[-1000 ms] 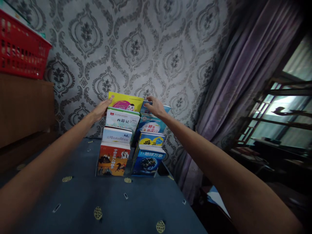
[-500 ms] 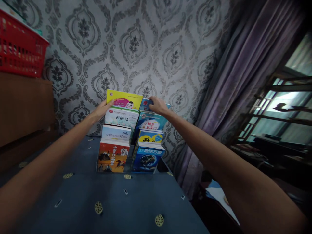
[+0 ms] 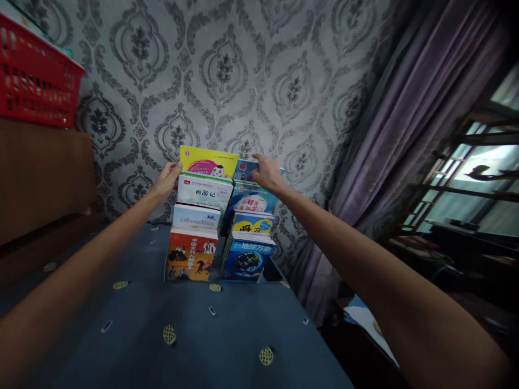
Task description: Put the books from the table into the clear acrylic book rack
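Children's books stand in two stepped columns in a display rack with clear edges (image 3: 165,273). My left hand (image 3: 166,181) is at the left edge of the tall yellow book (image 3: 211,156) in the back row, thumb at the cover's side, not wrapped over its front. My right hand (image 3: 268,174) is at the top of the blue book (image 3: 243,168) at back right. Its forefinger reaches above the top edge and its thumb lies apart, in front of the cover. Lower down are a white book (image 3: 205,192), an orange book (image 3: 192,256) and a blue globe book (image 3: 247,262).
A dark blue patterned cloth (image 3: 133,351) covers the surface under the rack. Patterned wallpaper (image 3: 227,70) rises behind. To the left, a red basket (image 3: 40,81) sits on a wooden cabinet (image 3: 44,178). A purple curtain (image 3: 389,124) and a window (image 3: 486,167) are at right.
My left thumb has slid off the yellow book's front to its left edge. My right forefinger has lifted a little over the blue book. The view has shifted slightly.
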A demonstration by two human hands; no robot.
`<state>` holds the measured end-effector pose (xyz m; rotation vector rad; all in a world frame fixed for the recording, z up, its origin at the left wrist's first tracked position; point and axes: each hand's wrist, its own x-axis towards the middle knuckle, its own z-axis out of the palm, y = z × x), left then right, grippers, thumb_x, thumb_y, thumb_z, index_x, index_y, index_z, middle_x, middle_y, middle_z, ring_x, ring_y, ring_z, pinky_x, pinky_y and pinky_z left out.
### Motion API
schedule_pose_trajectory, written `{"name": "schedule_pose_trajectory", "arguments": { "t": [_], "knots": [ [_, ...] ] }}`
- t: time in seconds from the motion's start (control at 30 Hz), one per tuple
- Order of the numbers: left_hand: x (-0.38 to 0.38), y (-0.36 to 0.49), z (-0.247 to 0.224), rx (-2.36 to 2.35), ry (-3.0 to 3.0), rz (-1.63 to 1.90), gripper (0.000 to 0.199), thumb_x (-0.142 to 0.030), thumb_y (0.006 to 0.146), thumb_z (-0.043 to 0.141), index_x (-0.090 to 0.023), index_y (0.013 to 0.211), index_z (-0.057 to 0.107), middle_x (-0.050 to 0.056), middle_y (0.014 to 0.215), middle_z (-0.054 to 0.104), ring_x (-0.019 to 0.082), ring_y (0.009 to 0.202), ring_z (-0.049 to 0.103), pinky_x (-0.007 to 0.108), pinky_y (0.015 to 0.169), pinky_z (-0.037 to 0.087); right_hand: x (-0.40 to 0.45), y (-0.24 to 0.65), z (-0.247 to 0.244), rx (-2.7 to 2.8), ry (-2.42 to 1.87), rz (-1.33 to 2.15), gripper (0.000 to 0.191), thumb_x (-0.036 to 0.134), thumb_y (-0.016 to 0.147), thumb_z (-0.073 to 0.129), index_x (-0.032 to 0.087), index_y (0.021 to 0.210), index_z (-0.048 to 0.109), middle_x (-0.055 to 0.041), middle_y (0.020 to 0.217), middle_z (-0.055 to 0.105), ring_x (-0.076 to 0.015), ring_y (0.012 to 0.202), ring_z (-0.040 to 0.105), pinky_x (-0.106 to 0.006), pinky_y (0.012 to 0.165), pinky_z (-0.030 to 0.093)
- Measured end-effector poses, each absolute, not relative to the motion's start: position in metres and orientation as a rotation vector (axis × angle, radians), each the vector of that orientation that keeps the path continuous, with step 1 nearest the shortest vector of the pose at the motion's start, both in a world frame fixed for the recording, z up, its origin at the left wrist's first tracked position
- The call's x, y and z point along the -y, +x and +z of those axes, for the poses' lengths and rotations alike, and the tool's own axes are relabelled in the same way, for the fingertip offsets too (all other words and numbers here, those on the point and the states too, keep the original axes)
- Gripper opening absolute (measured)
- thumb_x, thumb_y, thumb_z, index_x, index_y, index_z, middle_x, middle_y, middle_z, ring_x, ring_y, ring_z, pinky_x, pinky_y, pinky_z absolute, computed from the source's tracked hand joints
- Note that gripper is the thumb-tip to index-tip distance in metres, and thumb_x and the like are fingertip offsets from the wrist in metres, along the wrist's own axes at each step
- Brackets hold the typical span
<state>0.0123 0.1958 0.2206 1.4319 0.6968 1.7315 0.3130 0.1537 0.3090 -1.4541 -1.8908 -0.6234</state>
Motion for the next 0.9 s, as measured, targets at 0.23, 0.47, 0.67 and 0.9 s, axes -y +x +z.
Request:
{"name": "schedule_pose_trajectory", "arguments": {
  "t": [0.23, 0.47, 0.67, 0.9],
  "knots": [
    [-0.160, 0.008, 0.176, -0.873, 1.457, 1.816, 0.042, -0.059, 0.086, 0.062, -0.025, 0.112, 0.057, 0.005, 0.115, 0.068, 0.022, 0.116, 0.061, 0.030, 0.087, 0.053, -0.099, 0.281, 0.230, 1.897, -1.123, -0.524, 0.053, 0.015, 0.083, 0.041, 0.014, 0.135, 0.053, -0.0169, 0.135, 0.060, -0.0300, 0.128, 0.053, -0.048, 0.112, 0.041],
    [-0.113, 0.003, 0.125, -0.968, 1.618, 1.857, 0.044, -0.051, 0.091, 0.055, -0.022, 0.125, 0.054, 0.012, 0.137, 0.060, 0.025, 0.132, 0.053, 0.039, 0.112, 0.041, -0.041, 0.263, 0.123, 1.911, -1.046, -0.148, 0.048, 0.021, 0.089, 0.041, 0.027, 0.134, 0.057, -0.0103, 0.137, 0.062, -0.0265, 0.132, 0.054, -0.049, 0.115, 0.042],
    [-0.069, -0.005, 0.052, -1.168, 1.655, 1.759, 0.046, -0.053, 0.091, 0.053, -0.025, 0.127, 0.052, 0.013, 0.141, 0.057, 0.029, 0.136, 0.051, 0.045, 0.113, 0.042, 0.002, 0.251, 0.033, 1.751, -1.053, 0.129, 0.043, 0.024, 0.091, 0.044, 0.032, 0.129, 0.062, -0.0096, 0.129, 0.067, -0.0292, 0.122, 0.063, -0.052, 0.103, 0.053],
    [-0.022, -0.012, -0.027, -1.440, 1.791, 1.551, 0.050, -0.056, 0.092, 0.042, -0.020, 0.126, 0.051, 0.015, 0.134, 0.062, 0.031, 0.128, 0.057, 0.052, 0.110, 0.043, 0.025, 0.234, -0.060, 1.701, -1.101, 0.247, 0.045, 0.014, 0.085, 0.048, 0.020, 0.125, 0.065, -0.0103, 0.124, 0.070, -0.0244, 0.118, 0.065, -0.043, 0.104, 0.052]
  ]
}}
